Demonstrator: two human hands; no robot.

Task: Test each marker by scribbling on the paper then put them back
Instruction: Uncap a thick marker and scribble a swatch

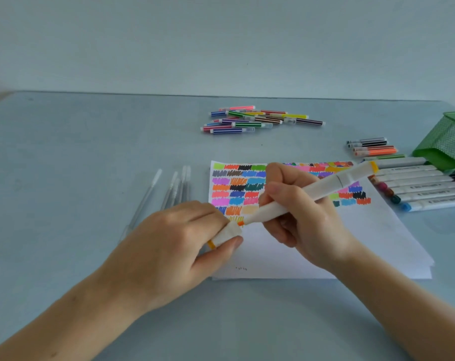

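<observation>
My right hand [296,214] grips a white marker [325,190] with an orange band at its far end; its orange tip points left, just above the paper [312,251]. My left hand [179,238] pinches the marker's white cap [227,234], which has an orange end. The cap's mouth sits right at the tip. Rows of coloured scribbles [236,186] fill the top of the paper, partly hidden behind my right hand. A row of white markers [419,188] with coloured ends lies to the right of the paper.
A loose pile of thin striped pens [260,119] lies at the back centre. Several capped pens [372,148] rest near a green mesh holder [445,142] at the right edge. Clear tubes [169,191] lie left of the paper.
</observation>
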